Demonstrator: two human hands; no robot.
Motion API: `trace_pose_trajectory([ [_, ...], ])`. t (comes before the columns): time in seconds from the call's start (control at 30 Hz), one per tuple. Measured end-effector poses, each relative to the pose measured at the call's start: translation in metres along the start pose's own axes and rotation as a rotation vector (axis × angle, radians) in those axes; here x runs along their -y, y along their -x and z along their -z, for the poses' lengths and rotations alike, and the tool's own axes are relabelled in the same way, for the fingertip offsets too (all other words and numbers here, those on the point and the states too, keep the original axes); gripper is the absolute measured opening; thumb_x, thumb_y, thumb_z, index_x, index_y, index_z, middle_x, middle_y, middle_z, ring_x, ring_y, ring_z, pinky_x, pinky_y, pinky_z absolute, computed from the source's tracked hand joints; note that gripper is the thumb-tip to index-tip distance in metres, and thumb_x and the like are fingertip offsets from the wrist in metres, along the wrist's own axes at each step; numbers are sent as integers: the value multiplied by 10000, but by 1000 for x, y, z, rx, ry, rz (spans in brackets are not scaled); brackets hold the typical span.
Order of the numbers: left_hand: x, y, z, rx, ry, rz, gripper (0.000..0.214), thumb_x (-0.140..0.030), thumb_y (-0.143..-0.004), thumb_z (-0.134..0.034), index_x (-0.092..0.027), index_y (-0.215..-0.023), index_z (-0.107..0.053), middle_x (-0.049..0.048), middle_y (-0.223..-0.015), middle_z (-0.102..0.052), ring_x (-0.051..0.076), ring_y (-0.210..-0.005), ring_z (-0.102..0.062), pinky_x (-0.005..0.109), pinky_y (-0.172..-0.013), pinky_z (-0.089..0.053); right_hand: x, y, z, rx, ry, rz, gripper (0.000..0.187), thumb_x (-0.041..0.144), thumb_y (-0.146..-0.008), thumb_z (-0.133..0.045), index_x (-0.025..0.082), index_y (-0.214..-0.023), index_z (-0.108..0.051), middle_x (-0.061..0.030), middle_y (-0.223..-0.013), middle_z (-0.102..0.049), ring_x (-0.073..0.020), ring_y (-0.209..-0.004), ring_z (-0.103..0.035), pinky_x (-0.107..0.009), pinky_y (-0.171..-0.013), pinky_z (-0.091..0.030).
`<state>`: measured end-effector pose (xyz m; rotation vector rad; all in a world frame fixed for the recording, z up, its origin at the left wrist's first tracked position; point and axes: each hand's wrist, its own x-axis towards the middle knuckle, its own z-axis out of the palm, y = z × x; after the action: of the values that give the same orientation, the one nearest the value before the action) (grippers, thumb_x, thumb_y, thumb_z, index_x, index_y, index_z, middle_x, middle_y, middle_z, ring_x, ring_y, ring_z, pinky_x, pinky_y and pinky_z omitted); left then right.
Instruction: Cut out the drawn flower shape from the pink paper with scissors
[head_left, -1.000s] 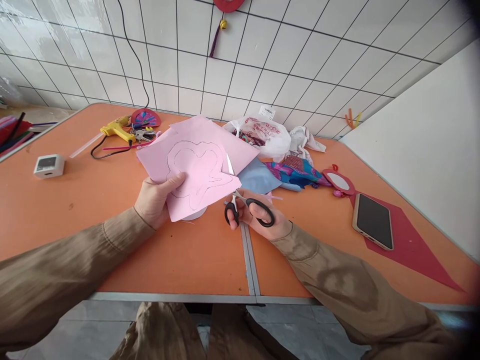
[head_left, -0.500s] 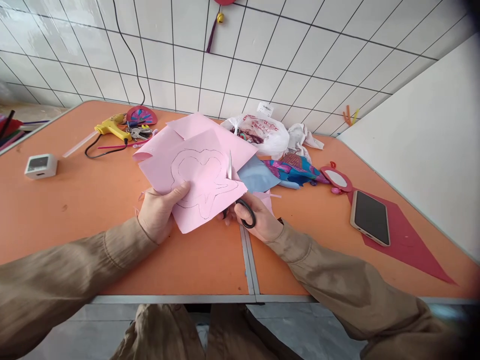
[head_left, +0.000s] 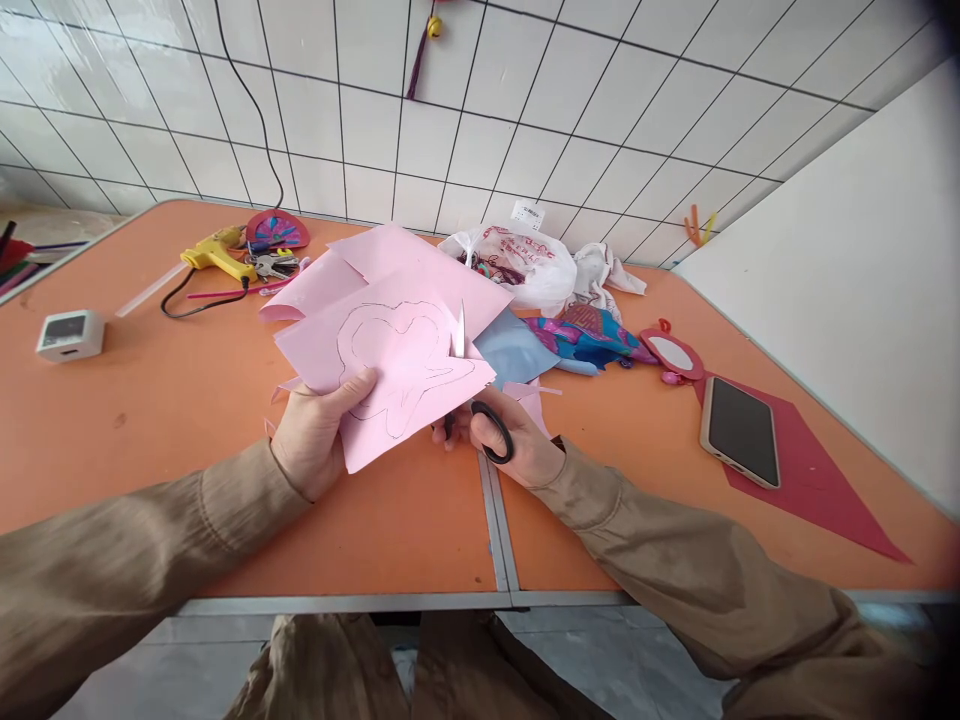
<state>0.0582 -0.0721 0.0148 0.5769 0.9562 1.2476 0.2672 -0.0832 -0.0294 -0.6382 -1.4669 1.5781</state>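
Observation:
My left hand (head_left: 315,425) pinches a pink sheet (head_left: 390,345) by its lower left side, thumb on top and fingers underneath. A double outline, rounded above with points below, is drawn on the sheet in dark line. My right hand (head_left: 517,435) has its fingers in the black handles of a pair of scissors (head_left: 493,432). One silver blade shows above the sheet near its right edge, beside the outline; the other blade is hidden under it. More pink sheets (head_left: 442,262) lie behind the held one.
Behind are a yellow glue gun (head_left: 221,255), a white plastic bag (head_left: 536,270), blue sheet (head_left: 517,345) and patterned cloth (head_left: 589,338). At right, a phone (head_left: 741,432) rests on red sheet (head_left: 817,480), near a small oval mirror (head_left: 673,355). A white box (head_left: 70,335) stands at left.
The held sheet has shifted and tilted slightly, its lower corner moving left with my left hand. The scissors stay at about the same place by the right edge.

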Motion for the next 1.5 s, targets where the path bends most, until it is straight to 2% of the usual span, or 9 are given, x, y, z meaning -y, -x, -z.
trace_pose_trajectory([
  [0.17,-3,0,-2,7,32,39,177,-76,-753,-760,-113,-926,-769,72,-792,-783,200,-596,-717,272,-511,-608,1,0,-1,-27,-12,-28,452,558,-877,-652,209,-1159,-598,-78,-976,-632,-162,-865,-639,-272,-658,-515],
  [0.33,-3,-1,-3,10,25,47,85,-68,-767,-738,-85,-850,-750,74,-699,-755,192,-517,-684,281,-465,-594,0,0,-1,13,-27,16,395,509,-912,-629,213,-1172,-607,-79,-988,-639,-156,-875,-642,-252,-651,-520],
  [0.53,1,0,0,65,36,-56,280,-101,-745,-802,-111,-1021,-756,85,-936,-795,202,-737,-741,258,-602,-619,-2,0,-1,41,-59,46,351,477,-935,-606,188,-1133,-616,-97,-1022,-652,-161,-890,-644,-250,-651,-530],
  [0.7,2,-2,2,18,8,-47,282,-112,-737,-806,-94,-1015,-761,97,-902,-796,211,-691,-735,250,-511,-585,0,0,-2,76,-113,38,349,476,-939,-598,174,-1113,-623,-108,-1027,-655,-162,-863,-657,-252,-631,-527],
  [0.9,3,-1,2,63,17,-49,416,-111,-741,-817,-109,-1148,-733,110,-983,-798,230,-809,-760,237,-591,-617,0,0,-3,57,-120,30,355,480,-933,-606,173,-1111,-614,-107,-1031,-660,-160,-856,-658,-247,-616,-535],
  [1.07,3,-1,3,82,14,-47,450,-120,-746,-819,-119,-1185,-721,120,-1034,-792,267,-887,-763,308,-713,-651,0,0,-5,-25,-72,19,393,507,-906,-635,184,-1128,-598,-100,-1027,-664,-168,-889,-650,-251,-627,-548],
  [1.17,2,-2,4,70,-1,-54,461,-151,-735,-838,-114,-1181,-724,125,-1035,-791,280,-909,-760,329,-757,-651,0,1,-6,-20,-42,10,426,525,-901,-633,184,-1153,-590,-101,-1030,-661,-173,-894,-648,-265,-639,-556],
  [1.37,2,-2,5,42,-3,-38,483,-161,-714,-851,-108,-1178,-727,114,-981,-797,267,-849,-761,308,-688,-643,4,2,-6,42,-46,23,463,544,-909,-606,171,-1181,-580,-96,-951,-650,-197,-904,-648,-302,-667,-549],
  [1.5,2,-4,4,43,17,-23,474,-139,-711,-845,-113,-1170,-730,80,-901,-798,207,-705,-738,249,-537,-596,6,3,-5,74,-35,0,479,544,-900,-613,147,-1166,-585,-113,-950,-653,-191,-819,-654,-306,-644,-518],
])
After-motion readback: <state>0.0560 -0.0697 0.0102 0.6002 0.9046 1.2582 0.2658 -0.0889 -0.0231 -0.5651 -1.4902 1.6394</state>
